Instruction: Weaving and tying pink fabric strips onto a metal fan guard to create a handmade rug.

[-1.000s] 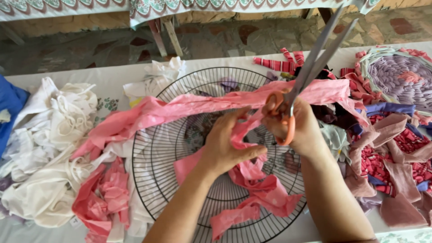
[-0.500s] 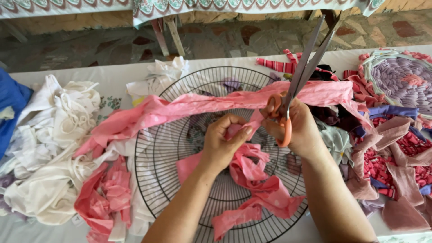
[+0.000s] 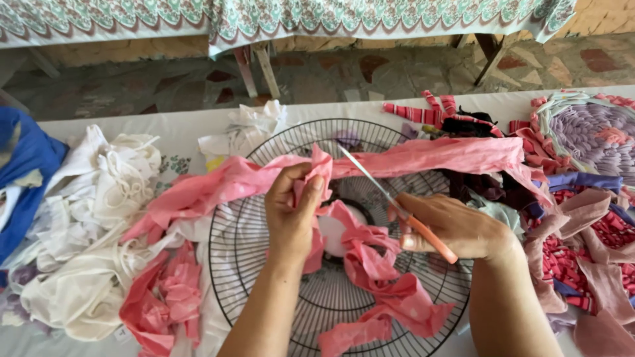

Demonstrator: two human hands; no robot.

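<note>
Nearest the person, both forearms rise from the lower edge over a round black wire fan guard [image 3: 264,311] that lies flat on the white table [image 3: 185,129].

The left hand [image 3: 291,215], near the guard's centre, is closed in a pinch: thumb and fingers grip a fold of the pink fabric strip [image 3: 423,155] and hold it upright. The right hand [image 3: 456,228], at 3 o'clock from the left hand, is closed around the orange handles of the scissors [image 3: 390,198]. The blades point toward 10 o'clock, with the tips reaching the pinched fold. Whether the blades are parted cannot be told.

The pink strip runs across the guard from 9 o'clock to 2 o'clock; more of it hangs crumpled below the hands, toward 5 o'clock.

At 9 o'clock lies a heap of white cloth [image 3: 86,218], with blue cloth [image 3: 26,172] beyond it. At 3 o'clock lie mixed red and mauve scraps [image 3: 582,251]. Farther off, at 2 o'clock, sits a round braided mat [image 3: 595,135]. Beyond the table stands a patterned tablecloth [image 3: 370,16].
</note>
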